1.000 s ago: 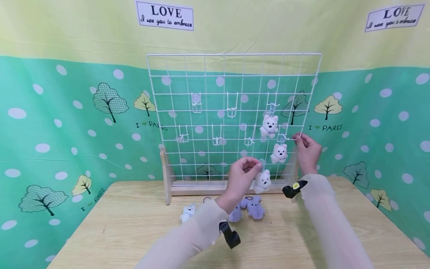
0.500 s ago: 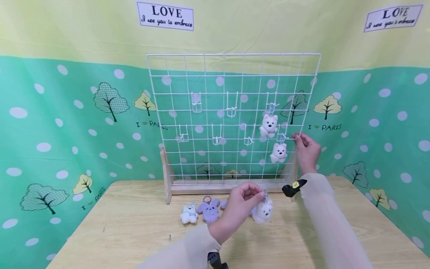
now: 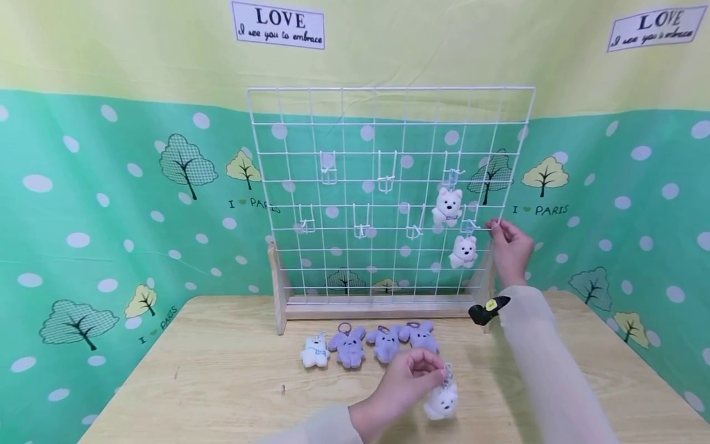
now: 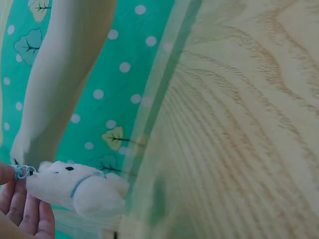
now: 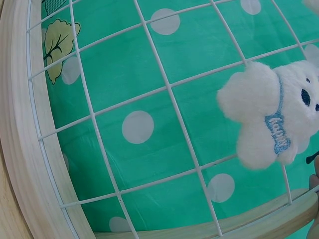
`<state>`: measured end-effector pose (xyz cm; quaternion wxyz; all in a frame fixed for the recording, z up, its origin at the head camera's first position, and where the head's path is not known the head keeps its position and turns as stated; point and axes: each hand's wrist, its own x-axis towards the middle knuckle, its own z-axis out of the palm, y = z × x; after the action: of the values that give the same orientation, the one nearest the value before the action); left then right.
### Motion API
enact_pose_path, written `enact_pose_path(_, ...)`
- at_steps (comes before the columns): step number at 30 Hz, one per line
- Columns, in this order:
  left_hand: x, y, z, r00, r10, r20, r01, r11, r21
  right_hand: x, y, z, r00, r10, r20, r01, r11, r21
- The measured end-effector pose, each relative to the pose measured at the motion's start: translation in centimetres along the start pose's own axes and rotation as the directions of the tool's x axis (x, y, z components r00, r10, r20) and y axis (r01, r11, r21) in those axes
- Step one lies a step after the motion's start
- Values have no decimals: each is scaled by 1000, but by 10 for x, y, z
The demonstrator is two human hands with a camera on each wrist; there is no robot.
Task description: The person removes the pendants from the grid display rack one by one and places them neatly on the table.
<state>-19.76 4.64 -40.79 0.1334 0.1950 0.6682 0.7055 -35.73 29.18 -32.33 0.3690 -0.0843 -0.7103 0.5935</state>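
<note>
My left hand (image 3: 402, 382) pinches the ring of a white plush bear keychain (image 3: 442, 404), which hangs from the fingers over the front of the table. In the left wrist view, that bear (image 4: 82, 189) wears a thin blue collar. At the right edge of the white wire grid rack (image 3: 388, 89), my right hand (image 3: 511, 251) pinches the frame between thumb and fingers. Two similar white bears hang on hooks there, an upper bear (image 3: 447, 208) and a lower bear (image 3: 463, 253). The right wrist view has a bear (image 5: 269, 114) with a blue lettered tag close up.
Another white bear (image 3: 315, 351) lies on the wooden table (image 3: 222, 370), beside three purple plush keychains (image 3: 348, 348) in a row before the rack's wooden base (image 3: 383, 308). Several hooks, such as a left hook (image 3: 329, 174), hold nothing. A green patterned curtain (image 3: 111, 216) surrounds the table.
My left hand has come down and toward the front with the white bear, from before the grid to low over the table. The right hand keeps its hold on the grid edge.
</note>
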Motion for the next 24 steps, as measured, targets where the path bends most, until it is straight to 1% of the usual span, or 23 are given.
enact_pose_path(4,-2,-8,2,1000,-2,4,2,1000,-2,0,1,-1,1000,-1,0,1,1000,-15)
enact_pose_path(7,2,-15,2,1000,-2,-9,2,1000,8,-1,1,-1,1000,-15,-3,15,1000,-18)
enact_pose_path(9,6,-19,2,999,-21,-35,21,1000,17,-1,1,-1,1000,-21,-5,21,1000,-20)
enact_pose_path(14,20,-28,-2,996,-35,-85,36,999,4,-1,0,0,999,-34,-10,34,999,-14)
enact_pose_path(17,27,-30,-4,994,-24,-111,23,1000,-13,0,1,0,999,-33,-13,33,999,-9)
enact_pose_path(21,35,-32,-5,987,-10,-161,9,1000,-5,0,1,0,999,-28,-16,28,1000,0)
enact_pose_path(24,39,-34,-6,982,-5,-187,4,1000,-5,0,1,0,1000,-26,-11,26,1000,-4)
